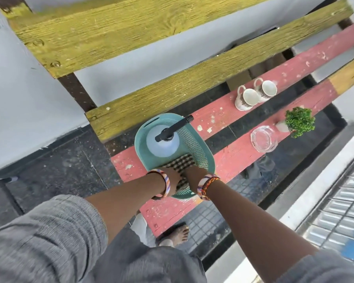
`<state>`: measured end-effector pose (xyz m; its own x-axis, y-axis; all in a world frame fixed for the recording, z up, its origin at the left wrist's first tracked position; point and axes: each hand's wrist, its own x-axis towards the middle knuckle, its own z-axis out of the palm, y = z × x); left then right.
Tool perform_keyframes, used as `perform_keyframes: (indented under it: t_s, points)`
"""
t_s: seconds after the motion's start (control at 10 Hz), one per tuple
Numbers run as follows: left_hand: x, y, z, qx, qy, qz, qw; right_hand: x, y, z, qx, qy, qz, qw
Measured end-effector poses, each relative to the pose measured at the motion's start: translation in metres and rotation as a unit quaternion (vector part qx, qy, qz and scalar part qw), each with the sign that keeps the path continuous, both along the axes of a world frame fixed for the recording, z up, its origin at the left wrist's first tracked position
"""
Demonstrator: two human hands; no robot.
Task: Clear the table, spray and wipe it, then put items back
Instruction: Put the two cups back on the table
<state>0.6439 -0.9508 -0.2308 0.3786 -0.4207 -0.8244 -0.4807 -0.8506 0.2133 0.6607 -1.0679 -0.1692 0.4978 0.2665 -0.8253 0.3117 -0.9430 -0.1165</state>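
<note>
A teal plastic basket stands on the red planks of the slatted table. Inside it a spray bottle with a black nozzle stands upright, with a checkered cloth nearer to me. My left hand and my right hand both reach over the basket's near rim. They grip the cloth, which is bunched between them. Further right on the table stand two white mugs, a glass ashtray and a small potted plant.
The table's far planks are yellow-green, with wide gaps between the boards showing the dark tiled floor. A white wall runs along the left. A metal grille lies at the right. My bare foot shows under the table's near end.
</note>
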Motion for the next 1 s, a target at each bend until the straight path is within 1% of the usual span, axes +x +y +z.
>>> perform_keyframes:
  t_s: [0.1, 0.2, 0.3, 0.4, 0.5, 0.6, 0.7, 0.8, 0.9, 1.0]
  points:
    - [0.002, -0.002, 0.031, -0.016, 0.015, 0.058, 0.998, -0.001, 0.001, 0.006, 0.028, 0.002, -0.008, 1.0]
    - [0.005, -0.012, 0.065, -0.069, -0.02, 0.139, 0.988, 0.001, -0.006, 0.026, 0.079, -0.02, -0.043, 0.996]
    - [0.005, -0.03, 0.092, -0.086, -0.081, 0.171, 0.978, -0.004, -0.031, 0.054, 0.144, -0.056, -0.085, 0.984]
    - [0.002, -0.061, 0.103, -0.064, -0.092, 0.158, 0.981, -0.013, -0.072, 0.074, 0.194, -0.073, -0.146, 0.967]
    - [0.003, -0.098, 0.095, -0.057, -0.11, 0.151, 0.981, -0.025, -0.127, 0.088, 0.201, -0.099, -0.216, 0.95]
    - [0.002, -0.147, 0.134, -0.122, -0.125, 0.135, 0.975, -0.034, -0.176, 0.097, 0.189, -0.1, -0.241, 0.947]
    - [-0.001, -0.189, 0.151, -0.132, -0.118, 0.109, 0.978, -0.04, -0.222, 0.103, 0.177, -0.109, -0.267, 0.941]
    - [0.095, -0.206, -0.128, -0.08, -0.104, 0.166, 0.977, -0.04, -0.255, 0.111, 0.164, -0.127, -0.281, 0.937]
    - [0.133, -0.213, -0.086, -0.168, -0.091, 0.195, 0.962, -0.03, -0.276, 0.114, 0.153, -0.138, -0.293, 0.934]
    - [0.068, -0.228, 0.163, -0.144, -0.154, 0.094, 0.973, -0.009, -0.291, 0.112, 0.146, -0.144, -0.294, 0.934]
